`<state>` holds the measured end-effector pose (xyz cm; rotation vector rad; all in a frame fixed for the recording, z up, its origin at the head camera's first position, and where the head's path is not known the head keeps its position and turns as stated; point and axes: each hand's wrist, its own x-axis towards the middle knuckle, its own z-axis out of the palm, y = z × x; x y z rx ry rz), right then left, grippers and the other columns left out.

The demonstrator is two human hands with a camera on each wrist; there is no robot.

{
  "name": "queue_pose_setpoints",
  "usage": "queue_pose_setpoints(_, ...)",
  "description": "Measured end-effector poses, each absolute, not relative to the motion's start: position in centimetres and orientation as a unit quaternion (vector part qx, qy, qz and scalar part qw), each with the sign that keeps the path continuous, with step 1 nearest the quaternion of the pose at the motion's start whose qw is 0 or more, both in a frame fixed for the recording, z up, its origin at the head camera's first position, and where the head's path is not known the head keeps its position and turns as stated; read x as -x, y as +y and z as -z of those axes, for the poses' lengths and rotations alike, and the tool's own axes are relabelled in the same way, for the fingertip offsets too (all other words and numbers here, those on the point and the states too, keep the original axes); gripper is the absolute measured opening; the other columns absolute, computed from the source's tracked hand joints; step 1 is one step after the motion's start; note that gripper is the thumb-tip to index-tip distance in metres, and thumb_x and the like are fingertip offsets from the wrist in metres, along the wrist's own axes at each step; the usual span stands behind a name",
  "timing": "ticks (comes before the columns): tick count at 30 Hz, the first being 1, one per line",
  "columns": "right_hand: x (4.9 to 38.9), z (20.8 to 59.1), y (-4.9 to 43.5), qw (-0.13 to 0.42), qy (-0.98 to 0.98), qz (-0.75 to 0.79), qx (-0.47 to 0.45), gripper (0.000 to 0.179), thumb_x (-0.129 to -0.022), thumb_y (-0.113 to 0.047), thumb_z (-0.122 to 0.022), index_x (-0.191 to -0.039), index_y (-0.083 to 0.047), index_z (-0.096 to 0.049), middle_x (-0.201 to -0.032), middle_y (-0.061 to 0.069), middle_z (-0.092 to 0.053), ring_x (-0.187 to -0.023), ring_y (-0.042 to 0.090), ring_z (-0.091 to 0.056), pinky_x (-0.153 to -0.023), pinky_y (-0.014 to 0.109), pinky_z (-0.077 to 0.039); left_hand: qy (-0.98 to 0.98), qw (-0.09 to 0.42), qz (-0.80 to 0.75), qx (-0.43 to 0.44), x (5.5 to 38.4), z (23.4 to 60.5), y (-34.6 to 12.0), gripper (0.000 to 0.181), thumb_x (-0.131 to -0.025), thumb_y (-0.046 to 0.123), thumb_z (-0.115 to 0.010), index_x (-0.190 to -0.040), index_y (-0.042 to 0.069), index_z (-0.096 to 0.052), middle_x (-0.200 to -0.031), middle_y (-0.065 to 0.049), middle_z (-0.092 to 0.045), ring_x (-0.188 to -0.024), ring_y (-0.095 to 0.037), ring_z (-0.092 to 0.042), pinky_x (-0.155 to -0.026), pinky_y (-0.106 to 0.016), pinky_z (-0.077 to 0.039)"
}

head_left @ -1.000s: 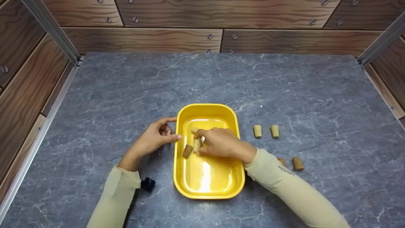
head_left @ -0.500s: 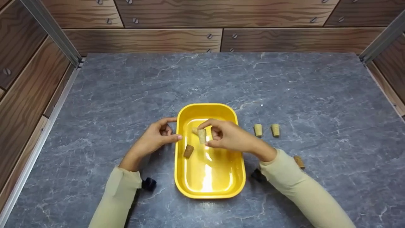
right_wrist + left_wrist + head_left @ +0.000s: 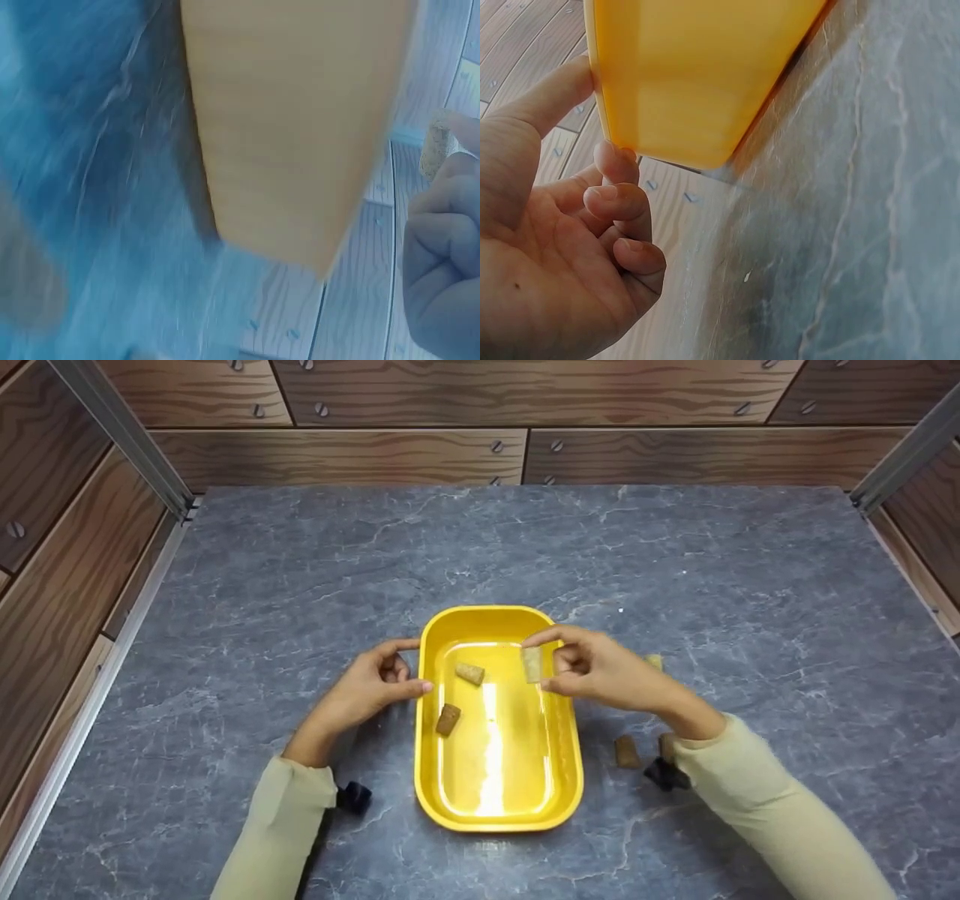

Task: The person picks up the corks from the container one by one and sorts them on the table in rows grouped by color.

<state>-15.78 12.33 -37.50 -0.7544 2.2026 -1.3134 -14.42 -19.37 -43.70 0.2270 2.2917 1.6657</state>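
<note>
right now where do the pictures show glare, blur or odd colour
Head view: white glare on the floor of the yellow tray, and a slightly smeared cork in the right hand; left wrist view: left hand fairly sharp; right wrist view: bluish cast, blurred tabletop and a smeared brownish shape at left.

Two corks (image 3: 469,673) lie in the tray (image 3: 499,826), left of the cork (image 3: 532,664) in the right hand's (image 3: 606,671) grip. More corks (image 3: 626,751) sit on the table (image 3: 360,562) to the grip's right.
</note>
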Motion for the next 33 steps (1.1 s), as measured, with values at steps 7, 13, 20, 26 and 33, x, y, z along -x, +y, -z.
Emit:
queue_pose_setpoints(7,16.0,36.5,16.0,0.199,0.820,0.473,0.254,0.047,-0.086,-0.003,-0.067,-0.131,-0.003,-0.053,-0.067,-0.002,-0.047,-0.054,0.002,-0.037,-0.051,0.017,-0.036,0.801,0.147,-0.575,-0.080,14.4,43.6,-19.3,0.063,-0.082,0.013,-0.075,-0.137,-0.001,-0.048,-0.076,0.003,-0.050,-0.062,-0.007,-0.042,-0.056,-0.018,-0.037)
queue_pose_setpoints(13,16.2,35.9,19.8,0.185,0.847,0.443,0.226,0.046,-0.088,-0.007,-0.067,-0.131,-0.005,-0.051,-0.066,-0.004,-0.048,-0.054,0.002,-0.038,-0.049,0.020,-0.038,0.799,0.150,-0.577,-0.079,14.4,43.7,-19.3,0.064,-0.083,0.014,-0.075,-0.138,-0.001,-0.047,-0.076,0.002,-0.050,-0.061,-0.007,-0.041,-0.056,-0.018,-0.036)
queue_pose_setpoints(20,16.4,36.1,24.7,0.151,0.870,0.431,0.186,0.047,-0.090,-0.006,-0.064,-0.133,-0.002,-0.048,-0.066,-0.009,-0.046,-0.051,0.001,-0.035,-0.044,0.023,-0.034,0.799,0.151,-0.576,-0.082,14.5,43.8,-19.3,0.063,-0.083,0.014,-0.075,-0.138,0.000,-0.047,-0.076,0.002,-0.050,-0.062,-0.007,-0.041,-0.056,-0.018,-0.037)
queue_pose_setpoints(26,16.6,36.7,28.2,0.138,0.876,0.436,0.156,0.042,-0.091,-0.006,-0.063,-0.130,-0.006,-0.047,-0.065,-0.010,-0.046,-0.051,0.000,-0.034,-0.040,0.028,-0.029,0.802,0.145,-0.574,-0.081,14.5,43.8,-19.4,0.063,-0.083,0.013,-0.075,-0.138,-0.001,-0.047,-0.076,0.003,-0.049,-0.062,-0.008,-0.042,-0.056,-0.018,-0.037)
queue_pose_setpoints(33,16.2,38.2,31.3,0.151,0.891,0.405,0.135,0.042,-0.093,-0.008,-0.061,-0.132,-0.006,-0.044,-0.064,-0.010,-0.039,-0.049,0.001,-0.030,-0.040,0.029,-0.029,0.800,0.145,-0.577,-0.081,14.5,43.8,-19.4,0.063,-0.083,0.013,-0.075,-0.138,-0.001,-0.047,-0.076,0.003,-0.050,-0.063,-0.008,-0.042,-0.057,-0.018,-0.037)
